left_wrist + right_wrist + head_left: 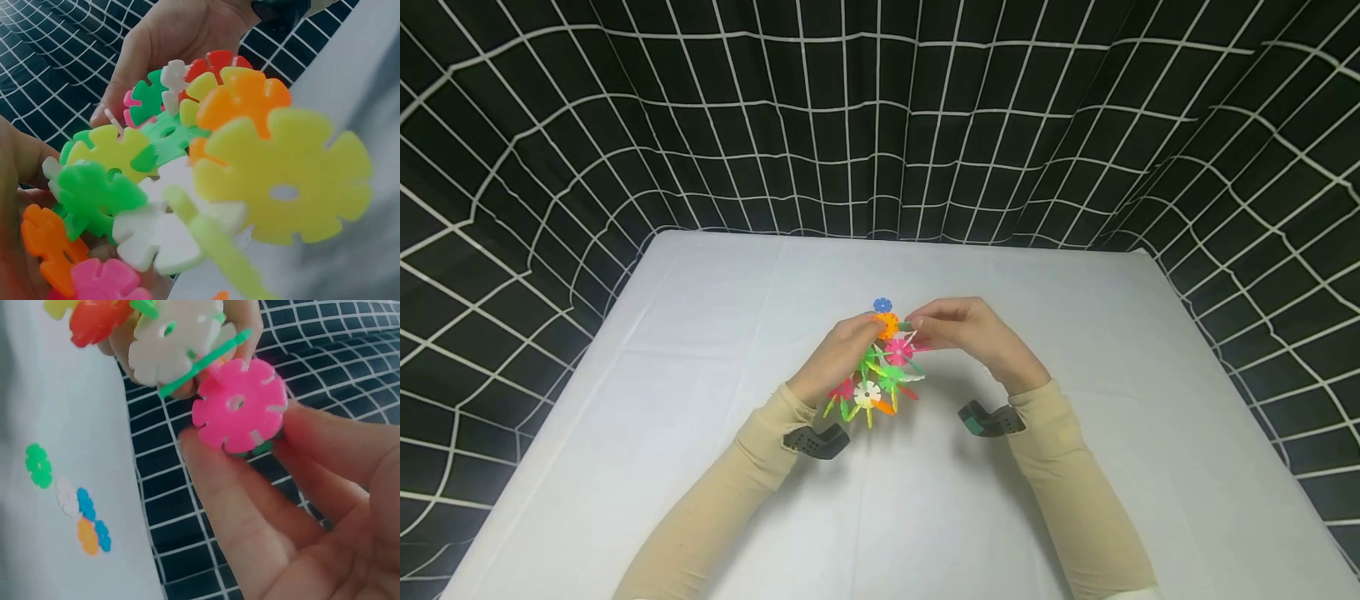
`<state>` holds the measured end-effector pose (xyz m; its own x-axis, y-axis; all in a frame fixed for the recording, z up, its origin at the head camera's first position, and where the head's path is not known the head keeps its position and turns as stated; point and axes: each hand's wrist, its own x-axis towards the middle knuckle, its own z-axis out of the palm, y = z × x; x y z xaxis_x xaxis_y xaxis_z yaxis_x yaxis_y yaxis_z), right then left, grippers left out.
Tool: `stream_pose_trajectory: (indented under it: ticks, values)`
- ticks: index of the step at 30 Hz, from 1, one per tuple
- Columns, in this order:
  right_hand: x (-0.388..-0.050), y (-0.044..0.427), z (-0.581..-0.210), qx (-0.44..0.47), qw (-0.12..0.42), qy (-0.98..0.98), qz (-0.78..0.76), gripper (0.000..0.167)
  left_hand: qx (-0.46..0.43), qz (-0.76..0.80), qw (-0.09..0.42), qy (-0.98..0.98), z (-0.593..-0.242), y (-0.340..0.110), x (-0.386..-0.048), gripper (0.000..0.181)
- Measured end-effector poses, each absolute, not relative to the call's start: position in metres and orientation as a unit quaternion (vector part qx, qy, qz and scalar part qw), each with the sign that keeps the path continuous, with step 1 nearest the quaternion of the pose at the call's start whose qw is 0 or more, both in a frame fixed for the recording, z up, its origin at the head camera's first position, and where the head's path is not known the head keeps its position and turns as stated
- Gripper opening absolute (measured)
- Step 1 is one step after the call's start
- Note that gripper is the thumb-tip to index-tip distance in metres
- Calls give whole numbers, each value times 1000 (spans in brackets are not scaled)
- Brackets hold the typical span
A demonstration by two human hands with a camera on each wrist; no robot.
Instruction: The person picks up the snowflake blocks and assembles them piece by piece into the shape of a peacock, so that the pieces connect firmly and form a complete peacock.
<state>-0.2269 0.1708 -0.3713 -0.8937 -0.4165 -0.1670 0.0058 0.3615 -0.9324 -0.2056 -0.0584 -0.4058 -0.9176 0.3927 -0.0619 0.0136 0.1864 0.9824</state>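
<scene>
Flower-disc cluster (891,372) above counter (1075,317); left hand (842,350) grips it from ten o'clock. Right hand (970,332) pinches green disc (905,327) at cluster's one o'clock. Likely best: brace cluster, keep disc square, push gently.

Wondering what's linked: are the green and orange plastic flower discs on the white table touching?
Apart: right wrist view shows a gap between green disc and orange disc.

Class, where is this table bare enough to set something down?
The white table is bare outside the left sleeve and right sleeve and between them. Crowded: the middle, around left hand, right hand and disc cluster. Loose discs take up more room.
</scene>
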Motion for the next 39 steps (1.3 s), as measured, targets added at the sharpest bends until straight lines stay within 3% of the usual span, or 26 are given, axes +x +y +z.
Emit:
stream_pose_trajectory:
  ticks: [15,21,32,39]
  values:
    - [-236,175,-379,-123,273,732,-612,37,150,598,145,774,-405,-56,-206,42]
    - [-236,172,-382,-104,259,732,-621,39,152,562,129,803,-409,-53,-206,38]
    - [-231,162,-380,-99,208,776,-587,27,165,532,111,823,-408,-50,-205,28]
    - [-234,173,-377,-128,230,803,-535,43,157,551,131,809,-411,-52,-205,39]
